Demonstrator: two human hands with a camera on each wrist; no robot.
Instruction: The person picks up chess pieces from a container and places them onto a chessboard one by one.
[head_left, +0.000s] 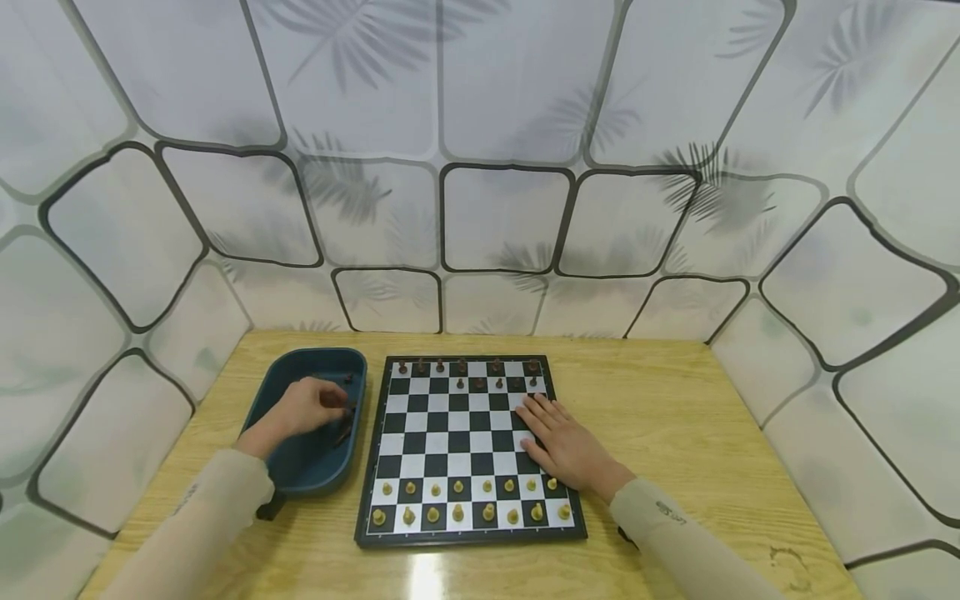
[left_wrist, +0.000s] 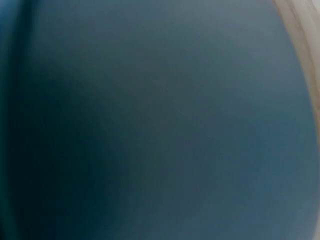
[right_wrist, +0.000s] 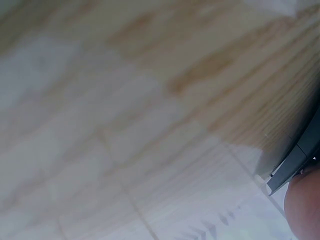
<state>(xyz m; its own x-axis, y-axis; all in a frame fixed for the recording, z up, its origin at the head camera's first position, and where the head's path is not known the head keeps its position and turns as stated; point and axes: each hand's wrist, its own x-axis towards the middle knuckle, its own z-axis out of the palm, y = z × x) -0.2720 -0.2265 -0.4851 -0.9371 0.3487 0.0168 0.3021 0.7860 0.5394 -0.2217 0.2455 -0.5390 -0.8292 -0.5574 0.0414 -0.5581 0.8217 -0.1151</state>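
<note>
My left hand [head_left: 311,406] reaches down into a blue plastic bin [head_left: 277,364], its fingers bent toward the dark chess pieces [head_left: 343,433] lying inside. Whether a piece is between those fingertips I cannot tell. On the right side of the chessboard [head_left: 458,425], my right hand [head_left: 564,442] rests with fingers extended over the squares. Reddish-brown chess pieces [head_left: 462,367] stand along the board's far edge, the back row with gaps in it. Two rows of yellow chess pieces [head_left: 458,512] line the near edge. The bin's blurred blue wall [left_wrist: 165,125] fills the left wrist view.
Board and bin stand side by side on a light wooden table [head_left: 660,400]. A patterned curtain [head_left: 495,217] encloses the table at the back and both sides. The right wrist view shows the wood grain and the board's dark edge [right_wrist: 295,167] beside part of the hand.
</note>
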